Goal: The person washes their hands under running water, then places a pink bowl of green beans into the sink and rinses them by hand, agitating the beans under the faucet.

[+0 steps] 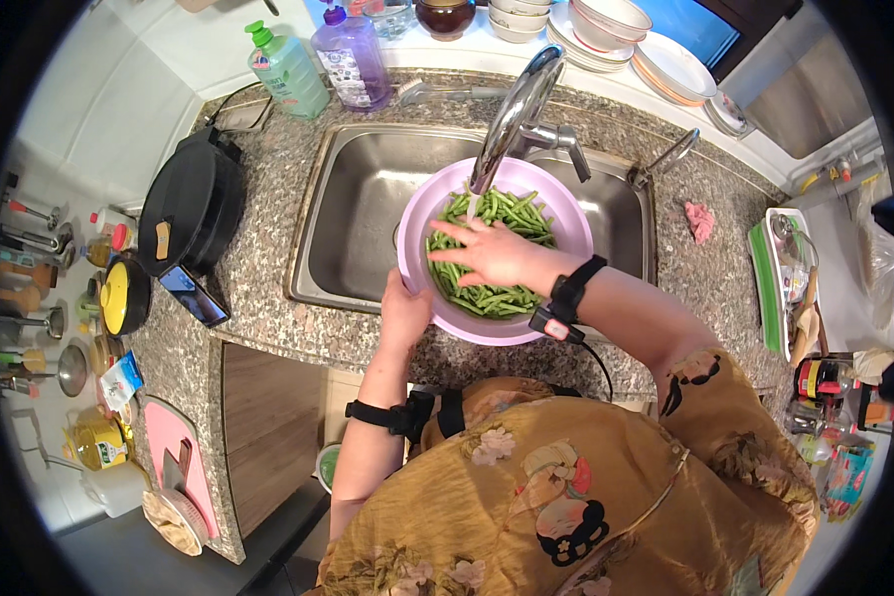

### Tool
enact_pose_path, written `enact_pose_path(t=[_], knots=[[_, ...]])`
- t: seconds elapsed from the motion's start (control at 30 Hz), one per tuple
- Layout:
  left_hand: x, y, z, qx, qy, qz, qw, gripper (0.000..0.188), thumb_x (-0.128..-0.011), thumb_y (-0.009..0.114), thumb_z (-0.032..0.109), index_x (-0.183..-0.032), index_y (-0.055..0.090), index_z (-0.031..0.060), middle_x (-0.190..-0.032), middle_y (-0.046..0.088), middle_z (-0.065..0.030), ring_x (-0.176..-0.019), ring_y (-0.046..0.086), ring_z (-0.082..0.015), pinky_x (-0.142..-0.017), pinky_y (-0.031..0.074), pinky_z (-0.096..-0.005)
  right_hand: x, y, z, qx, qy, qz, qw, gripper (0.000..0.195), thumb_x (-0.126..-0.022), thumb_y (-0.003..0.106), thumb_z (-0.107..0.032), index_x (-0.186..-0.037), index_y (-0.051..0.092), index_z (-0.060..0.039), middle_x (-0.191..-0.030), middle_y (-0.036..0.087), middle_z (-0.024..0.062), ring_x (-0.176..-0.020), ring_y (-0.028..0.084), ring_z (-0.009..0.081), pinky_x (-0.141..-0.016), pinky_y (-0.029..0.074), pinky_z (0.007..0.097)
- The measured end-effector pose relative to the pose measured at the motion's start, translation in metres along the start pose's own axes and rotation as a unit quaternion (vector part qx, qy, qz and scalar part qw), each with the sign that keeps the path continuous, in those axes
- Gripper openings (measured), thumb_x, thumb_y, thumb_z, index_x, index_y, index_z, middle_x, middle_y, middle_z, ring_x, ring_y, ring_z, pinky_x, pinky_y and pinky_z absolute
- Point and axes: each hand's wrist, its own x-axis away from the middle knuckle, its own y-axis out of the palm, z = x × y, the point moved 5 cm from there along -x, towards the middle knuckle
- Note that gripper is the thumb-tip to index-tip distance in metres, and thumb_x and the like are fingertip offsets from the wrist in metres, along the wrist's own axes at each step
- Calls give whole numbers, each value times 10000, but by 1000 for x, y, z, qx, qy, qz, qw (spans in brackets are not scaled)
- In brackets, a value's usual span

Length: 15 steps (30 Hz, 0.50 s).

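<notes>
A pale pink plastic basin (495, 331) full of green beans (510, 212) rests over the double steel sink (357, 216), by the sink's front edge. With thumb and fingers, my left hand (404, 311) grips the basin's left rim. My right hand (492, 257) lies flat on the beans, fingers spread, and hides some of them. Directly above them curves the chrome faucet (508, 119), and a short stream of water (473, 205) runs from its spout by my right fingertips.
On the left stand a black electric pan (186, 205), a phone (194, 296), and a pink cutting board (171, 417) with a knife (184, 462). Pump bottles (354, 63) and stacked bowls (611, 22) line the back. A pink cloth (699, 222) lies right of the sink.
</notes>
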Motion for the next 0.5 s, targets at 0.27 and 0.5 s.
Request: enact_pose_path(t=[0.27, 0.5], knots=[[2, 1, -5, -16, 3, 48, 999, 418, -796, 616, 57, -1200, 536, -15, -1007, 673, -241, -954, 660, -406, -845, 514, -435, 5, -23, 97, -169, 158, 26, 973, 688, -852, 648, -558, -1347, 553, -89, -1388, 540, 171, -1278, 507, 339, -1092, 372, 504], [-2, 10, 17, -32, 39, 114, 992, 386, -796, 587, 50, -1175, 551, -8, -1009, 677, -257, -987, 650, -434, -869, 506, -454, -30, 12, 61, -169, 231, -22, 958, 1142, -697, 634, -787, -1513, 302, -61, -1542, 325, 210, -1417, 266, 470, -1090, 257, 686]])
